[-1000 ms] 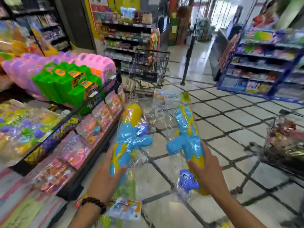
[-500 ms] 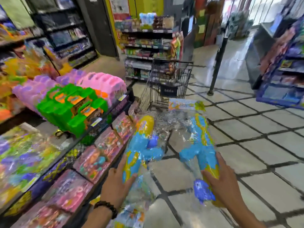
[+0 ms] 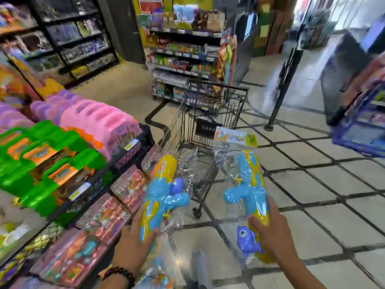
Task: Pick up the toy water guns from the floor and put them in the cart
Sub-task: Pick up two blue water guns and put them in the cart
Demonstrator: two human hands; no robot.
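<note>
My left hand (image 3: 133, 245) grips a blue and yellow toy water gun (image 3: 162, 192) sealed in a clear plastic bag. My right hand (image 3: 273, 234) grips a second bagged water gun (image 3: 248, 184) of the same colours, with a printed card header at its top and a purple piece at its lower end. Both guns are held up side by side, pointing away from me. Straight ahead stands a black wire shopping cart (image 3: 210, 126), its basket just beyond the guns' far ends.
A toy shelf runs along my left with green cases (image 3: 48, 155), pink cases (image 3: 100, 119) and flat pink toy packs (image 3: 100, 220) lower down. A goods rack (image 3: 183, 55) stands behind the cart. A black post (image 3: 285, 84) and a blue shelf (image 3: 358, 130) stand on the right.
I have moved closer to the cart, which looks larger and nearer. Both hands keep their hold on the water guns and carry them forward toward the basket.
</note>
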